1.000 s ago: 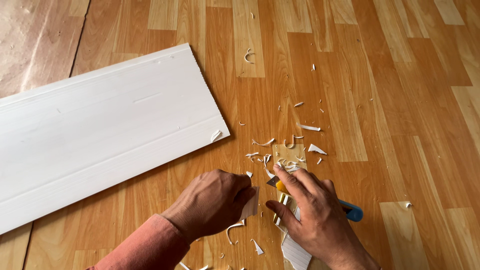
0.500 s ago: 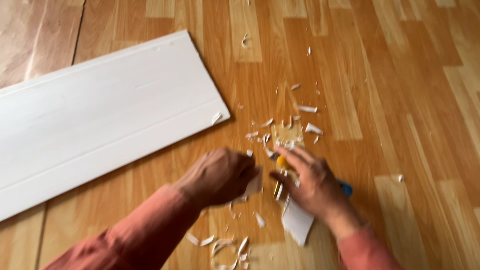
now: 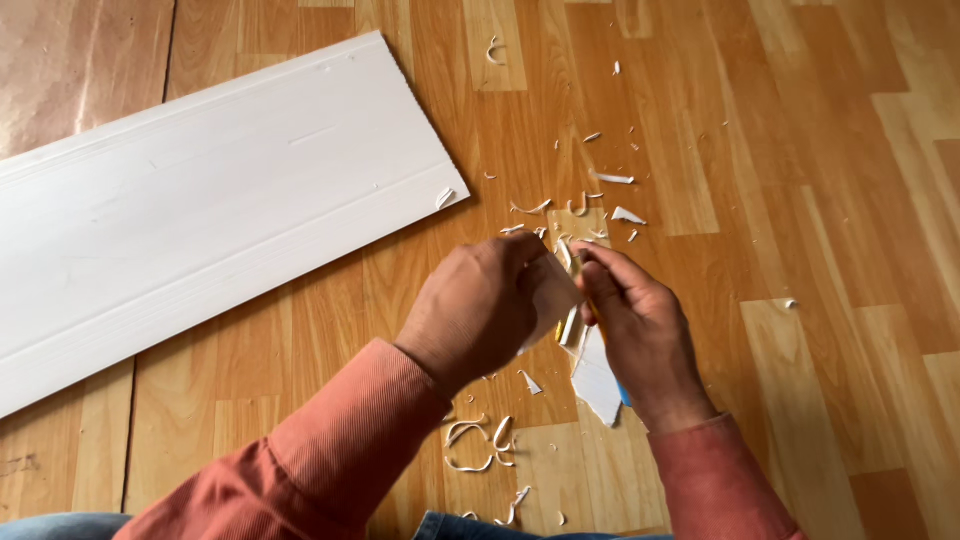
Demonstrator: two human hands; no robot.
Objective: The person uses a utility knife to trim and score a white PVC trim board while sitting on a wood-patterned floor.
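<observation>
1. Gripping a small white piece (image 3: 553, 300), my left hand (image 3: 480, 305) is curling shut around it.
2. My right hand (image 3: 640, 330) is closing on a yellow-and-blue utility knife (image 3: 590, 310), touching that piece.
3. White shavings (image 3: 480, 445) are lying on the floor (image 3: 800, 200) below both hands; a white panel (image 3: 200, 220) is lying left of them.

Glossy wood-look floor (image 3: 800, 150), smooth matt white panel (image 3: 200, 220).

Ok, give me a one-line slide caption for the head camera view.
Left hand holds a small white piece while the right hand works it with a utility knife, shavings littering the wood floor.
</observation>
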